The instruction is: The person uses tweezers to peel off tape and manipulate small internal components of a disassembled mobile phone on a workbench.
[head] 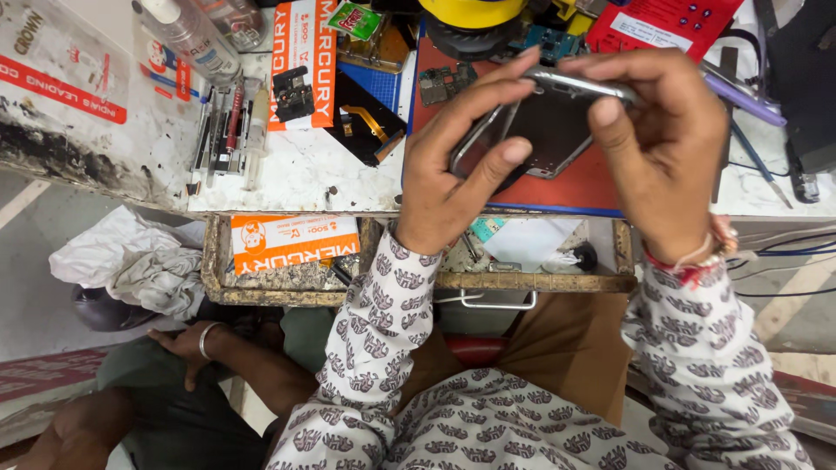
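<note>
We see both hands raised over the far edge of a cluttered white workbench (305,170), closed together on a thin, flat, dark phone body with a silvery metal frame (544,122). The left hand (448,170) grips it from the left, thumb pressed on the dark glossy face and fingers curled over the far edge. The right hand (666,144) pinches the right end of the frame, thumb tip on the near side and fingers wrapped over the top rail. The phone body hangs tilted in the air just above a red work mat (566,187), touching nothing but the two hands.

We judge the piece light and stiff along its metal rim, yet fragile across the broad dark panel, which could crack or flex under a hard press. The polished frame looks slippery, so the safest hold is on the edges and corners, with thumbs light on the face, much as the hands have it now.

To the left on the bench lie a row of slim metal hand tools (222,130) and a clear plastic bottle (187,35). Near us an open, worn wooden drawer (261,283) holds an orange printed card (292,242). At lower left another person's hand with a metal bangle (196,344) rests on a knee, well apart from the work.
</note>
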